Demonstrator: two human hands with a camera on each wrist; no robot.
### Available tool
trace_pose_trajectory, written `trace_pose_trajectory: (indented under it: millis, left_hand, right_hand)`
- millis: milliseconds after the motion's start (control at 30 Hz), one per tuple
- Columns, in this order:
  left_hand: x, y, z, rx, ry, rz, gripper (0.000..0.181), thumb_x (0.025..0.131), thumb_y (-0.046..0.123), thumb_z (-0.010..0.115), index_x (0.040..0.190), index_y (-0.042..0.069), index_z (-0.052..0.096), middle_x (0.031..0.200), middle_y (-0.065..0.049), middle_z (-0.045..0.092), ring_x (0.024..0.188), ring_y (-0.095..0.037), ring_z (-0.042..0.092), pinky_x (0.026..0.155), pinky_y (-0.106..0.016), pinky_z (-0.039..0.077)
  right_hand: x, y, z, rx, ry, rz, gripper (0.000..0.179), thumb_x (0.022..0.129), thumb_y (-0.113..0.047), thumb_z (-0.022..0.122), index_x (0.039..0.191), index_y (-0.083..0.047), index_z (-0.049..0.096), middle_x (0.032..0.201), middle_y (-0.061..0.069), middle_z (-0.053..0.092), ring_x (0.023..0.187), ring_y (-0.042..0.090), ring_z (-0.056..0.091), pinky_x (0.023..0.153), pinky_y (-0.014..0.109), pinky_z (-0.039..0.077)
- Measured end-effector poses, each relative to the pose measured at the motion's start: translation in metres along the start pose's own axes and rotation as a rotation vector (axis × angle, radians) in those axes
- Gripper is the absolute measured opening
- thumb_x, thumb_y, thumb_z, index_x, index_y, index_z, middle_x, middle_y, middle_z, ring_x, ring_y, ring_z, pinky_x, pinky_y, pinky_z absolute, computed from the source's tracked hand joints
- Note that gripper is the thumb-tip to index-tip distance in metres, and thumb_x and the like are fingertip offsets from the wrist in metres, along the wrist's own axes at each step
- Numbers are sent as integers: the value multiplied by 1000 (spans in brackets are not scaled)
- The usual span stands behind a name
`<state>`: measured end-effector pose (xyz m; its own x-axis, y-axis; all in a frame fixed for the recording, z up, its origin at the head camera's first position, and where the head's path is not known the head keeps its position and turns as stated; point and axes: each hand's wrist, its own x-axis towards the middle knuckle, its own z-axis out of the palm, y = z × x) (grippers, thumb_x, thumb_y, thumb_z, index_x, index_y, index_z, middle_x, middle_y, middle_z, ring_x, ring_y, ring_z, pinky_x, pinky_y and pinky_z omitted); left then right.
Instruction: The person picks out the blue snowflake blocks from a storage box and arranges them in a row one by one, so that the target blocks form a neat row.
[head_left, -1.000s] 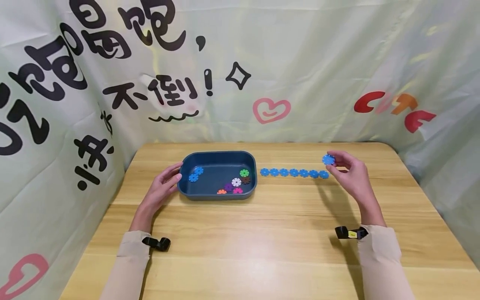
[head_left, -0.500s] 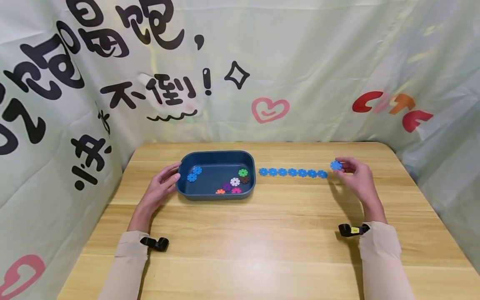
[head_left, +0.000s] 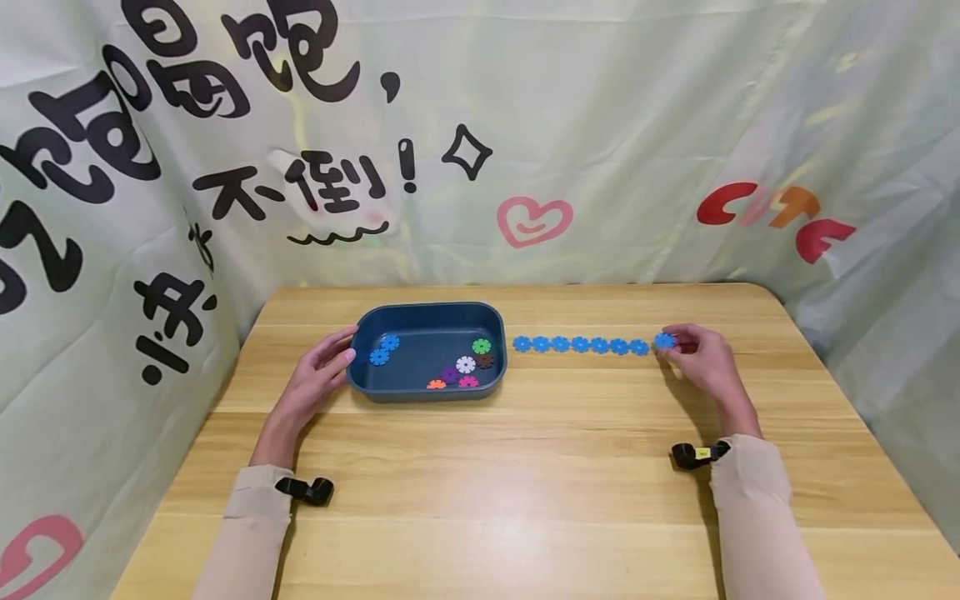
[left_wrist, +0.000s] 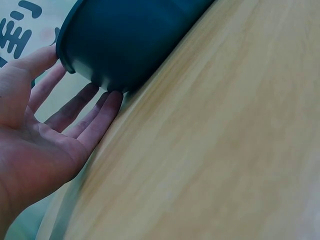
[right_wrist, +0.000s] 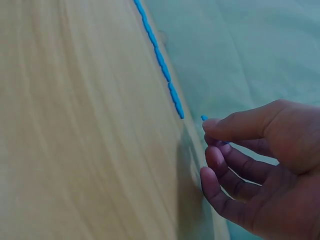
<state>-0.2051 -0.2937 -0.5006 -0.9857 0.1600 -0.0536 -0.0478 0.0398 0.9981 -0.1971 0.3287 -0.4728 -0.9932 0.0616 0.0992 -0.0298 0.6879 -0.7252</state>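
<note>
My right hand (head_left: 705, 360) pinches a blue snowflake building disc (head_left: 664, 341) between thumb and fingers, just off the right end of a row of blue discs (head_left: 580, 344). The right wrist view shows the held disc's edge (right_wrist: 204, 118) past the thumb tip, apart from the row (right_wrist: 161, 61) and above the table. A dark blue tray (head_left: 427, 395) stands left of the row. At its left end my left hand (head_left: 315, 375) rests its fairly straight fingers and thumb against the outside; the left wrist view shows the fingertips (left_wrist: 116, 96) touching the tray wall (left_wrist: 120, 45).
Inside the tray lie two blue discs (head_left: 384, 350) on the left. Green (head_left: 482, 346), white (head_left: 466, 365), brown, purple, pink and orange discs lie at its right. The wooden table (head_left: 525, 492) ends at a printed curtain (head_left: 622, 167) behind.
My right hand first moved right, then lowered the blue disc toward the table beside the row's right end. The left hand stays against the tray. The head view has shifted slightly.
</note>
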Motion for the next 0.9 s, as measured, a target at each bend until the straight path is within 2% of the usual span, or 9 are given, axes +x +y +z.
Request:
trace_pose_trajectory:
  millis: [200, 467, 700, 900]
  left_hand:
    - [0, -1, -1, 19, 10, -15, 56, 104, 34, 61, 156, 21, 45, 160, -14, 36, 132, -23, 50, 94, -25, 54]
    - [2, -3, -3, 14, 1, -12, 56, 105, 32, 60, 157, 19, 43, 160, -15, 36, 132, -22, 50, 94, -25, 54]
    - [2, -3, -1, 9, -7, -10, 55, 106, 31, 60, 157, 19, 44, 160, -16, 36, 130, -19, 51, 94, -24, 54]
    - [0, -1, -2, 17, -3, -13, 57, 105, 33, 60, 157, 19, 43, 161, -16, 35, 133, -24, 48, 94, -24, 54]
  right_hand:
    - [3, 8, 4, -38, 9, -10, 38, 95, -9, 73, 127, 9, 64, 101, 22, 66, 83, 14, 55, 61, 19, 46]
    - [4, 12, 7, -49, -18, 14, 37, 96, -13, 72, 125, 9, 65, 102, 22, 64, 87, 26, 54, 63, 22, 45]
    - [3, 13, 7, -33, -31, 26, 37, 97, -13, 71, 126, 9, 64, 103, 21, 62, 85, 24, 52, 62, 22, 45]
    - [4, 12, 8, -32, -35, 17, 38, 97, -13, 72, 127, 9, 64, 110, 25, 63, 93, 28, 54, 66, 20, 44]
